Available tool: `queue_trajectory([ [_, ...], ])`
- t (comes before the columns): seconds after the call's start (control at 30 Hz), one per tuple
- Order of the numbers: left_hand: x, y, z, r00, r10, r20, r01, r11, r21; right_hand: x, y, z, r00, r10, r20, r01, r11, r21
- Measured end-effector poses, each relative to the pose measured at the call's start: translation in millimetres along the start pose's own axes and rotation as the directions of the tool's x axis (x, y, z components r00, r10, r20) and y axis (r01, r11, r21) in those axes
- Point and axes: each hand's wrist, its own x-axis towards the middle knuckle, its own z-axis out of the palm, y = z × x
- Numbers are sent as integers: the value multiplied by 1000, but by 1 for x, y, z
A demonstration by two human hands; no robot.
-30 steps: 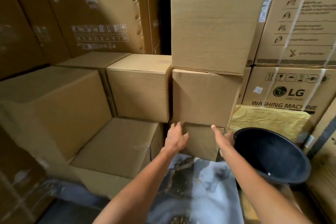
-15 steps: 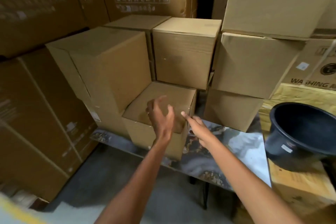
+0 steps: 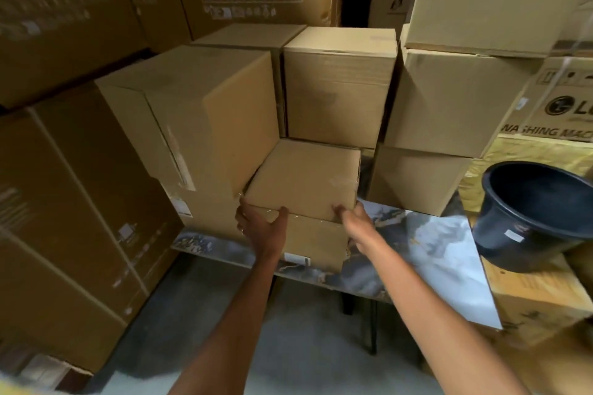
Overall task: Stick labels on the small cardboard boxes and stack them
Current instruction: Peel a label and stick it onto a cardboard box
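A small cardboard box [image 3: 305,179] sits low at the front of the marbled table [image 3: 433,250], with a white label [image 3: 295,258] on its front face. My left hand [image 3: 263,229] grips its front left corner, thumb on the top edge. At the front right corner my right hand [image 3: 353,220] holds the box, fingers curled over the top edge. More small boxes stand around it: a stack on the left [image 3: 192,112], one behind [image 3: 340,86], and a three-high stack on the right [image 3: 449,99].
A black plastic bucket [image 3: 539,212] rests on a carton at the right, beside an LG washing machine carton [image 3: 564,106]. Large cartons [image 3: 64,202] wall in the left side and the back. Grey floor shows under the table's front edge.
The view swung left and down from the right stack. Both hands left the bottom box of that stack, crossed to the low front box and took hold of its front corners.
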Motion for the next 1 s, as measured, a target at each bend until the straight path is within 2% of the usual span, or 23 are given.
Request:
queue_trajectory([
  [0.17, -16, -7, 0, 997, 50, 66, -55, 996, 66, -5, 13, -21, 995, 12, -100, -10, 1000, 15],
  [0.33, -26, -5, 3, 959, 180, 221, -192, 981, 37, -24, 31, -65, 975, 35, -221, -12, 994, 105],
  [0.43, -36, 3, 9, 912, 222, 344, -255, 966, 53, -36, 39, -90, 947, 67, -314, -31, 993, 117],
  [0.5, -35, 8, 14, 881, 193, 433, -220, 975, 13, -43, 39, -102, 928, 76, -364, -46, 995, 92],
  [0.57, -27, 10, 18, 840, 161, 518, -166, 985, -37, -51, 43, -113, 919, 116, -378, -67, 988, 142],
  [0.67, -23, 26, 25, 771, 137, 622, -159, 987, -20, -65, 60, -122, 923, 186, -338, -103, 963, 249],
  [0.73, -23, 35, 30, 757, 101, 645, -136, 991, 5, -73, 72, -122, 933, 216, -287, -130, 947, 293],
  [0.87, -32, 31, 38, 810, 10, 587, -36, 999, 31, -76, 74, -122, 931, 110, -348, -30, 973, 228],
  [1.0, -46, 28, 41, 840, 36, 542, -61, 998, 28, -76, 70, -126, 909, -94, -407, 128, 990, 57],
])
